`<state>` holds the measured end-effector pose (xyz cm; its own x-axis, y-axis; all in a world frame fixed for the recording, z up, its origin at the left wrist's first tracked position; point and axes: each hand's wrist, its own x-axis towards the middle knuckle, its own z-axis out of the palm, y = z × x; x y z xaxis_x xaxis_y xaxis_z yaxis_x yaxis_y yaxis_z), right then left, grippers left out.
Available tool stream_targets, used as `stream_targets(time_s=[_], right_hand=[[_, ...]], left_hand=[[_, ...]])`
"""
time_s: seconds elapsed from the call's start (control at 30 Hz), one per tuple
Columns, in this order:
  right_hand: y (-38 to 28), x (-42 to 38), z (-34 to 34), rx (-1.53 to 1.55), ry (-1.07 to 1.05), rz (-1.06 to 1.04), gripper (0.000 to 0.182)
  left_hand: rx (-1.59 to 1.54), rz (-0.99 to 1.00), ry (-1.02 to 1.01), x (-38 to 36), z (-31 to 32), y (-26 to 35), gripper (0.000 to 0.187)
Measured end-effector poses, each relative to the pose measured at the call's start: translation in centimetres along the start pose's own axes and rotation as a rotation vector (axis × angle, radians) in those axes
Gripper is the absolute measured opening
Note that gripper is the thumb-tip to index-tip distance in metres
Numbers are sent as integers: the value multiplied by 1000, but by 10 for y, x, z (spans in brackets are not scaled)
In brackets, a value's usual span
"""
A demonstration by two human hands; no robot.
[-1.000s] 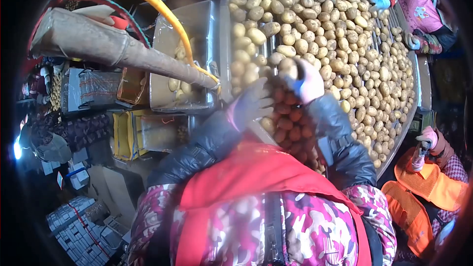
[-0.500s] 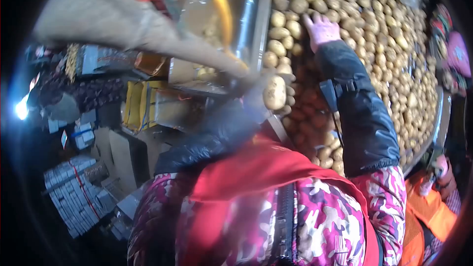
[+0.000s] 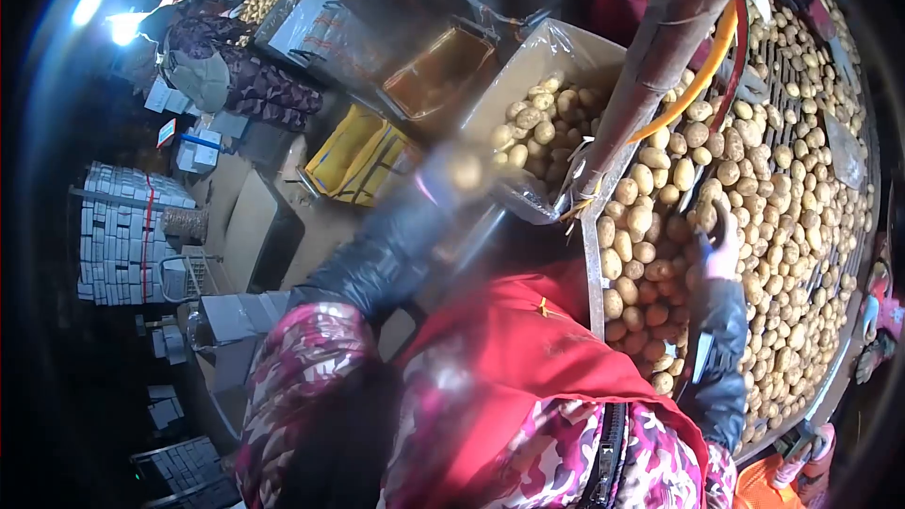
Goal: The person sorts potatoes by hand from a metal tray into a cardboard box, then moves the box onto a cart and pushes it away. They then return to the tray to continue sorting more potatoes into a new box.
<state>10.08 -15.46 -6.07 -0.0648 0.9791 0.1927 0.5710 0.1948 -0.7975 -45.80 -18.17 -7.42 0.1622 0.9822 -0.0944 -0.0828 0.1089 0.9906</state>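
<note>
My left hand (image 3: 436,179), smeared by motion, is out to the left with a potato (image 3: 464,171) in its grasp. It is beside the lined cardboard box (image 3: 504,87), which has several potatoes (image 3: 542,123) in it. My right hand (image 3: 722,250), in a glove with dark fingers, is over the potato-covered sorting table on the right. Its fingers curl round a potato (image 3: 706,209) there, with many loose potatoes (image 3: 782,273) on every side. Part of the grip is hidden behind the fingers.
A rusty post (image 3: 650,66) with a yellow hose (image 3: 702,66) rises between the box and the table. A yellow crate (image 3: 356,153) stands left of the box. Stacked flat cartons (image 3: 127,236) are at the far left. Other people work at the edges.
The view has turned left. My left hand has swung away from the table edge toward the box, carrying a potato. My right hand, earlier spread on the potatoes, now curls round one.
</note>
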Motion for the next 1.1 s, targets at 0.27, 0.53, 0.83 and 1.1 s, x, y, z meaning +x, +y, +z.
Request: stream_targets(time_s=[0.27,0.53,0.83,1.1], right_hand=[[-82,-98,-39,644,185,487,71],[-120,-113,-13,352,251,350,65],[-118,-127,2,-110,-60,223,23],[-36,12,1,-529,81,-49,30]], left_hand=[[-667,-275,-119,39,-16,76,11],[-305,-604,-547,-18,310,87,50],[-370,-572,-477,-25,345,28,53],[-502,-815,-333,4,300,2,51]])
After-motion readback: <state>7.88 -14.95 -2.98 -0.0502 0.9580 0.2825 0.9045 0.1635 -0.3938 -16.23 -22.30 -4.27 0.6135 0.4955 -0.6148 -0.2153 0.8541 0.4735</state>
